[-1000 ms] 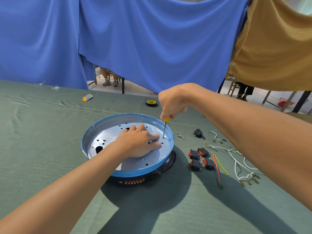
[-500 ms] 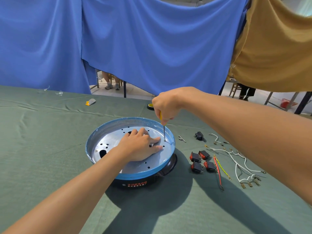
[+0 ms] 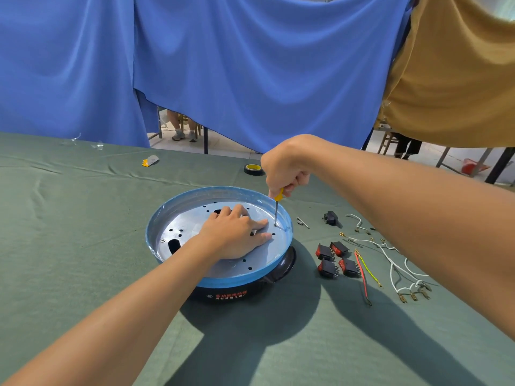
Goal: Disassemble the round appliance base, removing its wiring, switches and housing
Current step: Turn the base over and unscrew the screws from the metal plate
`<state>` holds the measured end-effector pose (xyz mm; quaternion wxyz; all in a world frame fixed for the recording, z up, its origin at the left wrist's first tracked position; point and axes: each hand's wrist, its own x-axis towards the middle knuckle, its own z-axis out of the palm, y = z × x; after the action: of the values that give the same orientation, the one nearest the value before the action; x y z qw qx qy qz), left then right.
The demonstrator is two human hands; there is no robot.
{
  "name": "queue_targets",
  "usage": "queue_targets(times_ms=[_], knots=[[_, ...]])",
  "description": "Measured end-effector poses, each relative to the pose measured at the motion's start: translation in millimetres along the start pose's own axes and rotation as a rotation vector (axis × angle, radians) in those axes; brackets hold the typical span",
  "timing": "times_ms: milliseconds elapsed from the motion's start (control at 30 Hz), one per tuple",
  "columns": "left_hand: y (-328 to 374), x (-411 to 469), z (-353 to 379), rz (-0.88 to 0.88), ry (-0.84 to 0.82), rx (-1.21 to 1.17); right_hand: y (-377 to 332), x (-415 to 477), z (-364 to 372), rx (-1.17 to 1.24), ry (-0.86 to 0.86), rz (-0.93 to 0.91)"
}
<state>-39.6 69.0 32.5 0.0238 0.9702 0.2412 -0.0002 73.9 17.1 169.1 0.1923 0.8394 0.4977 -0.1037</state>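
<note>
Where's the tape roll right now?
Head view: the tape roll lies on the green cloth near the table's far edge, just beyond the round base, beside the right hand.

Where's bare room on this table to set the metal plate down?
Left of the round base, the green cloth lies bare up to the yellow scrap. The near strip in front is bare too. Right is crowded: switches and wires.

Head view: from above the bench's [image 3: 69,232] near edge
Facing: forward and down, toward its far edge
Nearness: close over it
</note>
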Motion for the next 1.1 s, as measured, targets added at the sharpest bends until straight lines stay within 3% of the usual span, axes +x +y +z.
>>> queue_targets(times_ms=[100,233,433,633,867,1100], knots=[[-0.7,-0.4,0.5,-0.004,-0.001,-0.003,-10.8,-2.8,-1.1,-0.226,0.095,-0.105],[-1.0,-0.8,1.7,-0.003,0.01,-0.015,-16.4,-2.6,-3.6,-0.322,0.103,-0.174],[-2.8,0.0,2.6,0.017,0.02,-0.008,5.5,-6.7,-1.7,-0.153,0.055,-0.211],[-2.4,2.4,3.6,0.021,0.02,-0.005,12.5,-7.3,0.4,0.052,-0.048,-0.038],[-0.9,1.8,2.4,0.005,-0.003,-0.002,15.3,-18.9,9.5,-0.152,0.132,-0.12],[-1.2,0.6,1.7,0.005,0.007,-0.01,25.3,-24.5,12.3,-0.112,0.229,-0.223]])
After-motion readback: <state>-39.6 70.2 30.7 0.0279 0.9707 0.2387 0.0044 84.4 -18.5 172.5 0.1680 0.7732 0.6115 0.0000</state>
